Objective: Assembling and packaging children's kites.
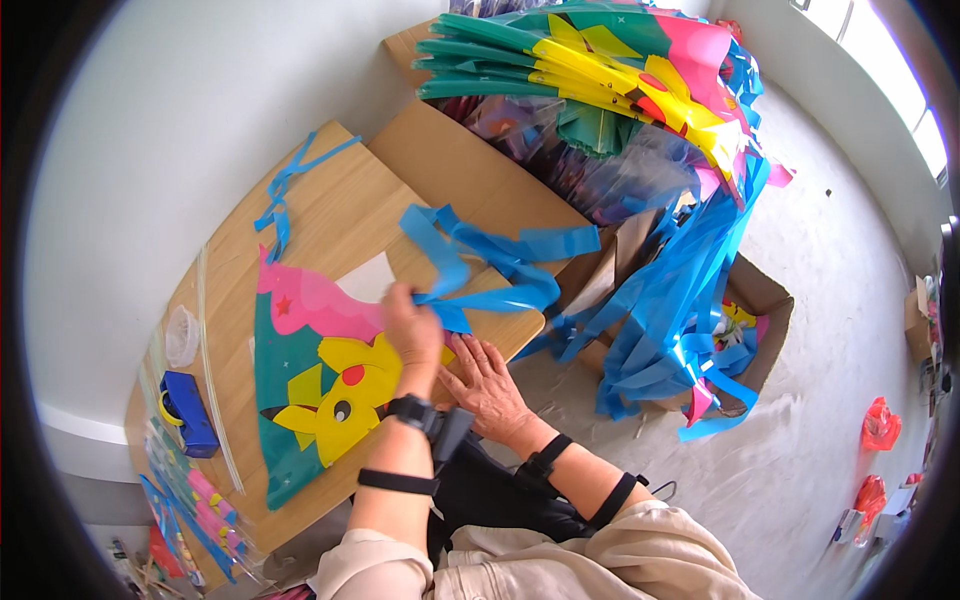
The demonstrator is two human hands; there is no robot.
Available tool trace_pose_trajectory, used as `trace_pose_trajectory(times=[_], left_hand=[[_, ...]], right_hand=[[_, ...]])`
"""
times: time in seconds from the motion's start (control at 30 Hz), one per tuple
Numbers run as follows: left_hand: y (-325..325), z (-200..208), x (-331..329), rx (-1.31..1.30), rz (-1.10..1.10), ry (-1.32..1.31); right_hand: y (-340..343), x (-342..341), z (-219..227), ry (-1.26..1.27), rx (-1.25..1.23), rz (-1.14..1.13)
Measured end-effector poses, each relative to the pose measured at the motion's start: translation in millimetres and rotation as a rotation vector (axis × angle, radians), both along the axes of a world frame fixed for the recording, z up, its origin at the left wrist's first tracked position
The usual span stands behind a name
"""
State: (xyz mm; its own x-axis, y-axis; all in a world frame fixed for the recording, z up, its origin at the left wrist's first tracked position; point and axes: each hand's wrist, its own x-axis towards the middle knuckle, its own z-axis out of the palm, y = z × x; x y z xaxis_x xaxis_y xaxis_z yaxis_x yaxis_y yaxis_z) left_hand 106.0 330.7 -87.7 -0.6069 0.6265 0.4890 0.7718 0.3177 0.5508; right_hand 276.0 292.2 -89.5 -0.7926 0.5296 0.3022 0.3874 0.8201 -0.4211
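A triangular kite (300,380) in green and pink, with a yellow cartoon figure on it, lies flat on the wooden table (370,200). Over its right-hand part is my left hand (412,330), slightly blurred, its fingers closed on a blue ribbon tail (505,298). The ribbon trails off in loops across the table's far right. My right hand (485,388) rests with spread fingers on the kite's near right corner and holds nothing. Another blue ribbon (280,205) stretches from the kite's far tip. A white sheet (367,278) lies beside the pink part.
Left on the table are a blue tape dispenser (187,415), a clear plastic dish (182,336), thin pale rods (215,385) and colourful plastic packs (205,500). Beyond, stacked kites (610,75) lie on a plastic-wrapped pile. Blue ribbons hang over an open cardboard box (770,290).
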Motion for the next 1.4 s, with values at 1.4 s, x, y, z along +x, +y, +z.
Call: trace_pose_trajectory(times=[1.4], left_hand=[[-87, 11, -35, -0.457, -0.295, -0.403]], right_hand=[[10, 8, -16, 0.147, -0.048, 0.064]])
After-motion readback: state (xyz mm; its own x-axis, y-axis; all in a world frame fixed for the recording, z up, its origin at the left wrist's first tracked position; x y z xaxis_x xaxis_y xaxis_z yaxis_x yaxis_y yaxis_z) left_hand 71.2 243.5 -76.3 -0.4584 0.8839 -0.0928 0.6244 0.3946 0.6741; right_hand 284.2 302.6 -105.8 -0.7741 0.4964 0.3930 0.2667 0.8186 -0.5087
